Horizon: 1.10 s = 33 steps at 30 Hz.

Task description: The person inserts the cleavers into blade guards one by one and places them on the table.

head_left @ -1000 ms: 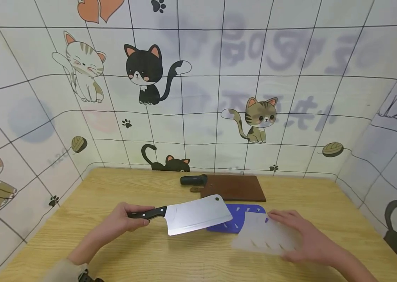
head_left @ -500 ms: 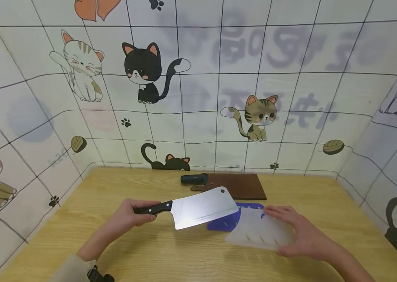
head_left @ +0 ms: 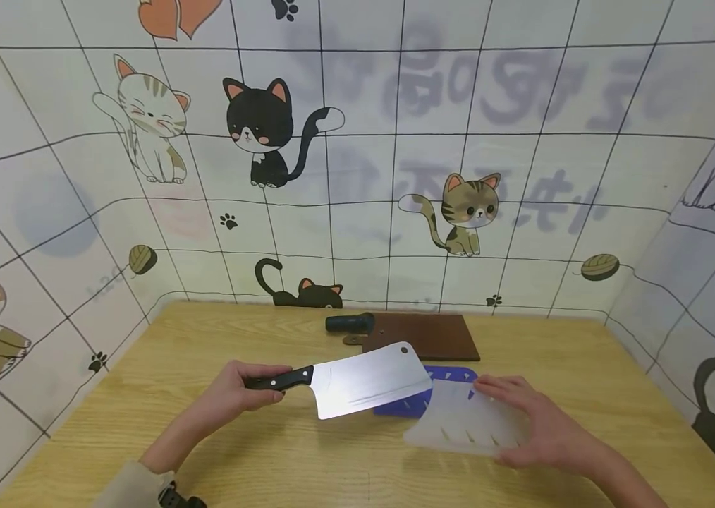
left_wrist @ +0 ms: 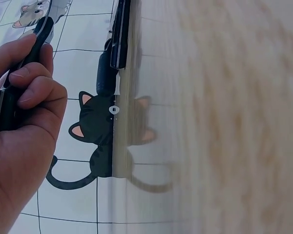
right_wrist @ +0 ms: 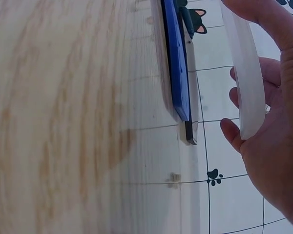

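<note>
My left hand (head_left: pixel 237 392) grips the black handle of a cleaver (head_left: pixel 370 381), raised above the table with its broad blade tilted up to the right. Curled fingers around that handle show in the left wrist view. Between thumb and fingers, my right hand (head_left: pixel 541 427) holds a translucent white plastic blade cover (head_left: pixel 459 416) with small slits, also off the table. The cover's left edge is close to the blade tip; whether they touch I cannot tell. Behind both lies a flat blue board-like piece (head_left: pixel 453 373) with pale marks, partly hidden by blade and cover.
Farther back a dark brown cutting board (head_left: pixel 424 337) lies on the wooden table (head_left: pixel 237 328). A black cylindrical object (head_left: pixel 347 324) rests by its left end. White tiled sheeting (head_left: pixel 357 233) printed with cats stands behind and at both sides.
The cleaver has moved slightly to the right, nearer the white cover. My right hand has brought the cover a little to the left. The things on the table stay put.
</note>
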### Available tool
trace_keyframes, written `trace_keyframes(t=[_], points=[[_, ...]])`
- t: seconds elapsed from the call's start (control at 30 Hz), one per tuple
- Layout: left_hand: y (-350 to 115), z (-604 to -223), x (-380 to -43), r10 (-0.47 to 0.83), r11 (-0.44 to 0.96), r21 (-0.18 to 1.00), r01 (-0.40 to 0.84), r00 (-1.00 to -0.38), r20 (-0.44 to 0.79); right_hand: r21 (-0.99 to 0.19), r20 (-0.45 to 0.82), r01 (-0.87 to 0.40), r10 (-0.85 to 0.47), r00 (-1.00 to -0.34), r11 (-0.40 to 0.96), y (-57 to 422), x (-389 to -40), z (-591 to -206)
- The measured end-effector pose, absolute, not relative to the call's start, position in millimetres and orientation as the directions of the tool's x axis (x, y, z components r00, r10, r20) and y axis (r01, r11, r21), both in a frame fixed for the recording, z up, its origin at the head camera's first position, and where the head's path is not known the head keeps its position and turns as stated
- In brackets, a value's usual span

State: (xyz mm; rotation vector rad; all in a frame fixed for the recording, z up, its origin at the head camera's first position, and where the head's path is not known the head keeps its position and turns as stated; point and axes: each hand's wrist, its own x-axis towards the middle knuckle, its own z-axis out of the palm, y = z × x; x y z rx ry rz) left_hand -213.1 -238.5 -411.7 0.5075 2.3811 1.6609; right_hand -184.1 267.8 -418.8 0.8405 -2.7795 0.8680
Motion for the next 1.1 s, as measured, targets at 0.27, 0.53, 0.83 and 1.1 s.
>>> trace_keyframes(t=[0.27, 0.53, 0.83, 1.1], points=[[-236, -411, -212, 0.401, 0.29, 0.944, 0.16, -0.916, 0.032, -0.447, 0.334, -0.578, -0.473, -0.816, 0.682, 268, -187, -420], [-245, -403, -216, 0.455, 0.299, 0.925, 0.236, -0.887, 0.08, -0.436, 0.372, -0.604, -0.478, -0.796, 0.667, 268, -190, -420], [-252, -399, -221, 0.502, 0.336, 0.916, 0.22, -0.865, 0.023, -0.464, 0.35, -0.603, -0.491, -0.798, 0.649, 269, -187, -416], [-254, -399, -222, 0.55, 0.313, 0.921, 0.231, -0.835, 0.022, -0.457, 0.38, -0.592, -0.457, -0.805, 0.663, 269, -189, -418]])
